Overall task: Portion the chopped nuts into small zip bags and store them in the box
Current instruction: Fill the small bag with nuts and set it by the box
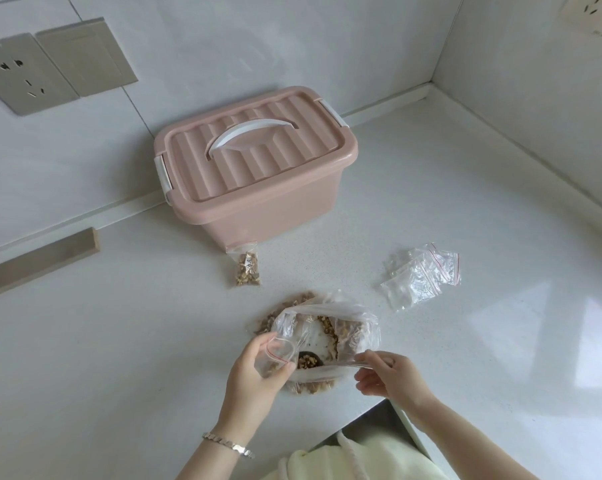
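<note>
One head-worn wide-angle camera looks forward and steeply down. It sits close above the white speckled stone surface, facing a wall corner.

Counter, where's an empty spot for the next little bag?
Bare counter lies left of the filled bag and the left hand, which holds a small bag; more between the pink box and empty bags, and right of those. It's crowded around the big nut bag the right hand pinches.

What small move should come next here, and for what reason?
Probably tip the loaded spoon into the small zip bag that the left hand holds open: the spoon lies beside its mouth, and the bag holds few nuts. The right hand seems to hold the spoon's handle.
</note>
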Demonstrator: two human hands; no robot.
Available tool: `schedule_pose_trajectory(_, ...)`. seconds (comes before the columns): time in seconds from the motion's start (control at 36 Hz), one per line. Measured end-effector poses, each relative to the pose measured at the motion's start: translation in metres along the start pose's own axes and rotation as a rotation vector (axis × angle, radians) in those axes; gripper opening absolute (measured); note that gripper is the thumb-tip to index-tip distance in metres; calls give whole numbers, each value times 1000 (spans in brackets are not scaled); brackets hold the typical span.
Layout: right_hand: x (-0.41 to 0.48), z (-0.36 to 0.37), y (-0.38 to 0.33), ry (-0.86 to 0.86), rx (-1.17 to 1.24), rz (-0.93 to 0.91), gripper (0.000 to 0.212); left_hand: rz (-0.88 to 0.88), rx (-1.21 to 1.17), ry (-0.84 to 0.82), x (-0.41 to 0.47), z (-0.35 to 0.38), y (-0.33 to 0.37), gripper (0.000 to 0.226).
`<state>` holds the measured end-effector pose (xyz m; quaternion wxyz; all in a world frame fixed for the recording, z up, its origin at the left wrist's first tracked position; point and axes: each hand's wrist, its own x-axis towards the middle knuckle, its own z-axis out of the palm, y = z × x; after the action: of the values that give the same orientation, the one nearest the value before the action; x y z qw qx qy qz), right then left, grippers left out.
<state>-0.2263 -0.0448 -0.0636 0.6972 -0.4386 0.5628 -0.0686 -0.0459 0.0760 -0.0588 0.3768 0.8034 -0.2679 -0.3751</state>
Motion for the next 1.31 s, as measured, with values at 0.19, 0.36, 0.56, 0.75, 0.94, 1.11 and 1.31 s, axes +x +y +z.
schedule_pose_trajectory(0.19, 3, -7, 0, -5, 192, 85, 29, 31, -4, 37, -2, -5, 8, 44)
schedule_pose_trajectory(0.36, 0, -28, -4, 0, 254, 76, 31, 116, -6, 44, -9, -9, 25, 46)
schedule_pose_trajectory(0.56, -9, -47, -26, 26, 229, -36, 35, 197, 85, -8, -10, -2, 41, 48)
schedule_pose_trajectory(0.75, -28, -56, -68, 88, 138, -212, 38, 192, 176, -29, -1, 5, 34, 51)
schedule_pose_trajectory(0.94, -42, -37, -98, 114, -161, -398, 36, 210, 206, -57, 2, 13, 34, 51)
schedule_pose_trajectory(1.11, -53, -4, -103, 72, -471, -509, 28, 156, 130, -91, 4, 19, 31, 53)
schedule_pose_trajectory(1.31, -69, 5, -106, 79, -731, -774, 45, 120, 61, -50, 3, 15, 29, 48)
